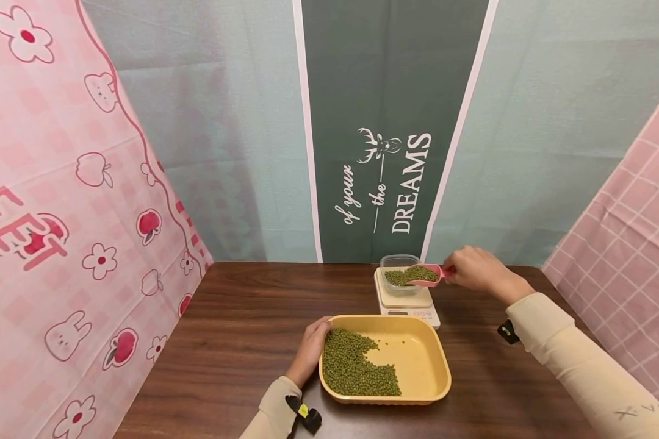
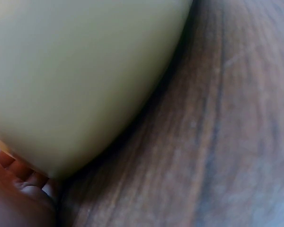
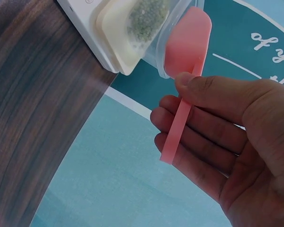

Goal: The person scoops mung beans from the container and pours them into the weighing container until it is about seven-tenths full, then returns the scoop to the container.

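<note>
My right hand (image 1: pixel 476 271) pinches the handle of a pink scoop (image 3: pixel 187 45) between thumb and fingers. Green mung beans (image 1: pixel 424 274) lie in the scoop, its front reaching over the rim of a clear plastic container (image 1: pixel 399 262). More beans are in that container, which stands on a white kitchen scale (image 1: pixel 434 318) with a cream platform. At the left side of a yellow tub (image 1: pixel 423 366), my left hand (image 1: pixel 310 347) grips the rim and wall near the far corner. Mung beans (image 1: pixel 357 366) cover the tub's left part; its right part shows bare bottom.
A dark wooden table (image 1: pixel 241 341) bears everything. Just behind its far edge hangs a green cloth (image 1: pixel 357 244) with white lettering. Pink patterned cloths (image 1: pixel 126 274) rise on both sides. The scale stands close behind the tub.
</note>
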The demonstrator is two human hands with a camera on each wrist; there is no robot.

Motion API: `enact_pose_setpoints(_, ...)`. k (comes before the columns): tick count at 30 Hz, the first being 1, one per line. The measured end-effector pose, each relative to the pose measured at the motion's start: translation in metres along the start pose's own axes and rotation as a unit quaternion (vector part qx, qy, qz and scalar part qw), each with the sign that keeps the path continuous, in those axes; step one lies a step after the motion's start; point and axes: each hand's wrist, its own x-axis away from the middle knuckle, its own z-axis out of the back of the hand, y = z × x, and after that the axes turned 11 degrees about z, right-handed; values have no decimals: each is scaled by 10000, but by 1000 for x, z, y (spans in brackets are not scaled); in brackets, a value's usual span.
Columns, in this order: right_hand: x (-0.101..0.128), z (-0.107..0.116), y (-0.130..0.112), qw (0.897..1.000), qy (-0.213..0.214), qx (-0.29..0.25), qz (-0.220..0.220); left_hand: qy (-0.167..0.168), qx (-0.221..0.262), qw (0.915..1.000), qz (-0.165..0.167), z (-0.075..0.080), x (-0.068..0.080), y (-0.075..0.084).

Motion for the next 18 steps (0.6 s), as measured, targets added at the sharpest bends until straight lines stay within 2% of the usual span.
enact_pose_setpoints(18,-2,5,0,10000,-16,-93,13,38,-120,9999,-70,1,0,-1)
